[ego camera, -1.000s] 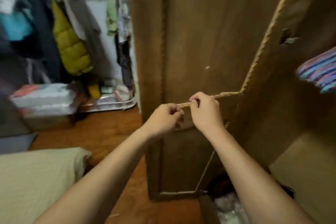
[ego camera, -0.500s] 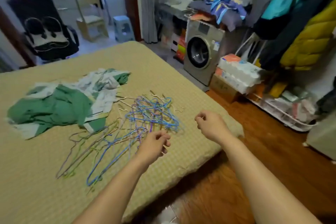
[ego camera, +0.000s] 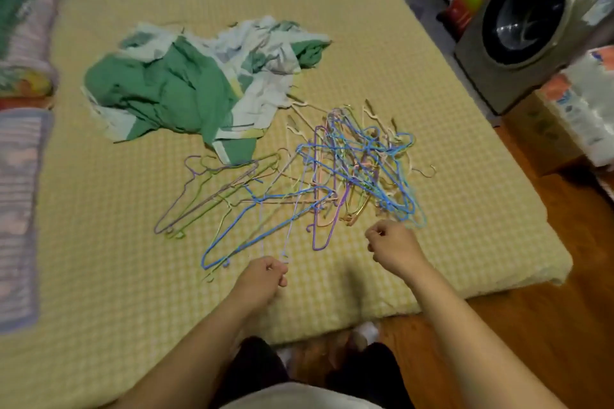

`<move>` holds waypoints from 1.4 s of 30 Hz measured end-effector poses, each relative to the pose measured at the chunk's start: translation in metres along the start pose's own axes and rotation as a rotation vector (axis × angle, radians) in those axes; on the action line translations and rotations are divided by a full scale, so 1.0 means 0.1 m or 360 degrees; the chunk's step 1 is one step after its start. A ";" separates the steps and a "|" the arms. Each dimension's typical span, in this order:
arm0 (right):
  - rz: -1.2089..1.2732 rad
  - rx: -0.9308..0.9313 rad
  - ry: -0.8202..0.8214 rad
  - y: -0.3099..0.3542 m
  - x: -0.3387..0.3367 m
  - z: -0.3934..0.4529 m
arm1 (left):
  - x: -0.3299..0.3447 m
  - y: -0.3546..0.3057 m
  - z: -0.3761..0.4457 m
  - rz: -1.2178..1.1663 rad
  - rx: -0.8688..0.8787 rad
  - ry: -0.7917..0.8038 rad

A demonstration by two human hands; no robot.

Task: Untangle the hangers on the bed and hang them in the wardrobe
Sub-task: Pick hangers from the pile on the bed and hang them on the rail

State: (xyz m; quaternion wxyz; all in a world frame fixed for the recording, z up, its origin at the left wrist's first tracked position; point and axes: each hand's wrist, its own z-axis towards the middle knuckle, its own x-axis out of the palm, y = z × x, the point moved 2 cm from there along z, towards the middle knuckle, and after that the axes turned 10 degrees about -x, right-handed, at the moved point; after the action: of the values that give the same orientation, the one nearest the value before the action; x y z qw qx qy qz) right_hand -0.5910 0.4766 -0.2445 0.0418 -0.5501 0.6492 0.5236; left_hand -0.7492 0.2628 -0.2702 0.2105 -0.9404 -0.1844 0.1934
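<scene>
A tangled pile of thin wire hangers (ego camera: 352,169) in blue, purple, green and cream lies on the yellow quilted bed (ego camera: 382,53). A few looser hangers (ego camera: 212,196) spread out to its left. My left hand (ego camera: 262,279) hovers just short of the near tip of a pale hanger, fingers curled, holding nothing that I can see. My right hand (ego camera: 392,247) is curled into a loose fist at the near edge of the blue hangers, also with nothing visibly in it. The wardrobe is out of view.
A crumpled green and white cloth (ego camera: 186,83) lies on the bed behind the hangers. Pillows (ego camera: 20,156) line the left edge. A washing machine (ego camera: 525,26) and boxes (ego camera: 548,129) stand to the right, on the wooden floor (ego camera: 531,325).
One second ago both hands were at the wardrobe door's trim. The view has since swung to the bed, and both hands have come down close to the hanger pile.
</scene>
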 end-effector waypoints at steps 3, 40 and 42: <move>0.0091 0.0055 0.0287 -0.20 0.38 0.43 | 0.24 0.29 0.31 0.0039 -0.0218 -0.0100; 0.1303 0.0380 0.0701 0.11 2.76 1.03 | -0.08 1.36 1.52 0.0920 0.0513 -0.0665; 0.1650 0.0395 0.0572 0.27 2.73 1.15 | -0.07 1.47 1.54 0.0933 0.0474 -0.0570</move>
State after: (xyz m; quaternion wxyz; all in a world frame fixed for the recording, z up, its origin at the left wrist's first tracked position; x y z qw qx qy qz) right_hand -0.7784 0.3729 -0.4518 -0.2680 -0.2304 0.8882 0.2935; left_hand -0.7837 0.1858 -0.4660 0.2452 -0.8636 0.0890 0.4315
